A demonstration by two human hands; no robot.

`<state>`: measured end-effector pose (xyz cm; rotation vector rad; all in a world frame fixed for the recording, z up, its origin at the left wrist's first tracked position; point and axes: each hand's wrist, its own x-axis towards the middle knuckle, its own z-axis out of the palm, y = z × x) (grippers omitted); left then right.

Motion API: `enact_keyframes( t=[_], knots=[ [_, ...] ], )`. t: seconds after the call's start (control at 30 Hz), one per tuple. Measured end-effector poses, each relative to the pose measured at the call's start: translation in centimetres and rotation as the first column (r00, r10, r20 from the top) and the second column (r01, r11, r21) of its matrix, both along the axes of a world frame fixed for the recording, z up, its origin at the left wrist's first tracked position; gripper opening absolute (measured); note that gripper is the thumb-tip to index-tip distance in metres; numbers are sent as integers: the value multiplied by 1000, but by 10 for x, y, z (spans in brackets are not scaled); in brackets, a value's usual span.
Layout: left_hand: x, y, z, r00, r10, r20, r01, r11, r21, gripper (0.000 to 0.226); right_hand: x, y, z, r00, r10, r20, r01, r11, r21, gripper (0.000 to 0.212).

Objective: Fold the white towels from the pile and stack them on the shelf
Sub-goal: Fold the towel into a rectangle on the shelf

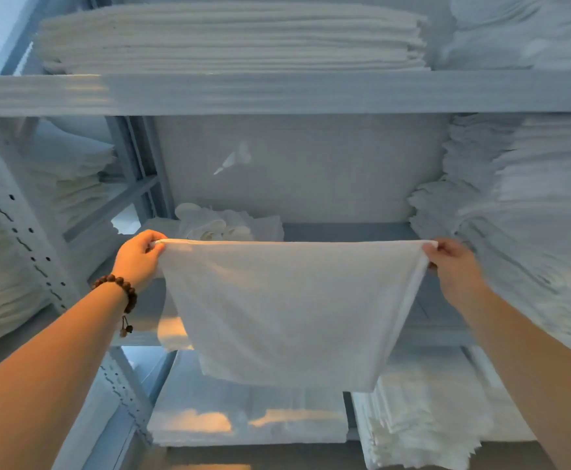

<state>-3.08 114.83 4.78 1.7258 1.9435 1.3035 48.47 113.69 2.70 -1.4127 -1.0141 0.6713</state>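
A white towel (pixel 287 310) hangs stretched in front of the middle shelf (pixel 348 232), its top edge taut and level. My left hand (pixel 140 257), with a bead bracelet on the wrist, pinches the towel's top left corner. My right hand (pixel 453 266) pinches the top right corner. The towel's lower edge hangs below the shelf's front rail. A loose pile of crumpled white towels (pixel 223 223) lies at the back left of the middle shelf, partly hidden behind the held towel.
A tall stack of folded white linen (pixel 521 212) fills the shelf's right side. More folded stacks lie on the upper shelf (pixel 230 39), the lower shelf (pixel 243 422) and a rack to the left (pixel 67 184). A perforated metal upright (pixel 16 228) stands at left.
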Motion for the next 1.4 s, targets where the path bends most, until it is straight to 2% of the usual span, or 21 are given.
enact_keyframes(
  t=[0.03, 0.07, 0.13, 0.2, 0.33, 0.4, 0.47, 0.63, 0.77, 0.87, 1.03, 1.17, 1.23, 1.3, 1.4],
  knots=[
    [7, 8, -1, 999, -16, 50, 16, 1000, -4, 12, 6, 1, 6, 999, -11, -44, 13, 1000, 23, 21],
    [15, 15, -2, 993, -35, 116, 38, 999, -25, 13, 11, 3, 10, 999, -40, -25, 41, 999, 10, 21],
    [32, 29, -9, 977, -77, 200, 103, 987, -121, 14, 28, 9, 14, 982, -124, 145, 135, 988, -74, 13],
    [48, 41, -20, 964, -121, 236, 167, 969, -184, 15, 49, 15, 10, 955, -178, 240, 213, 968, -130, 11],
    [76, 64, -37, 895, -113, 432, 229, 947, -226, 18, 81, 31, 0, 956, -229, 181, 255, 958, -134, 7],
    [94, 78, -42, 860, -103, 501, 260, 932, -254, 16, 93, 42, -10, 952, -248, 181, 279, 945, -169, 18],
    [114, 94, -44, 829, -83, 553, 267, 928, -261, 16, 103, 55, -17, 957, -270, 109, 287, 938, -194, 22],
    [160, 130, -46, 811, -40, 584, 236, 935, -264, 21, 130, 87, -30, 933, -293, -208, 247, 944, -221, 36],
    [195, 144, -51, 782, -21, 623, 233, 937, -261, 20, 143, 108, -33, 886, -258, -386, 181, 958, -224, 23],
    [233, 149, -53, 774, -20, 633, 233, 938, -255, 19, 139, 122, -35, 878, -131, -459, 36, 977, -211, 18],
    [306, 154, -46, 774, -89, 627, 285, 933, -220, 17, 100, 141, -42, 894, -48, -446, -62, 972, -228, 16],
    [315, 162, -34, 831, -132, 541, 280, 939, -200, 20, 93, 149, -35, 957, -67, -282, 8, 979, -205, 16],
    [301, 168, -29, 823, -95, 561, 241, 951, -193, 20, 105, 152, -30, 960, -118, -252, 70, 979, -193, 19],
    [281, 175, -31, 796, -11, 605, 176, 961, -213, 20, 121, 153, -28, 939, -204, -277, 140, 962, -233, 12],
    [245, 184, -40, 796, 90, 598, 89, 961, -263, 23, 150, 152, -30, 929, -306, -205, 244, 928, -280, 32]
  ],
)
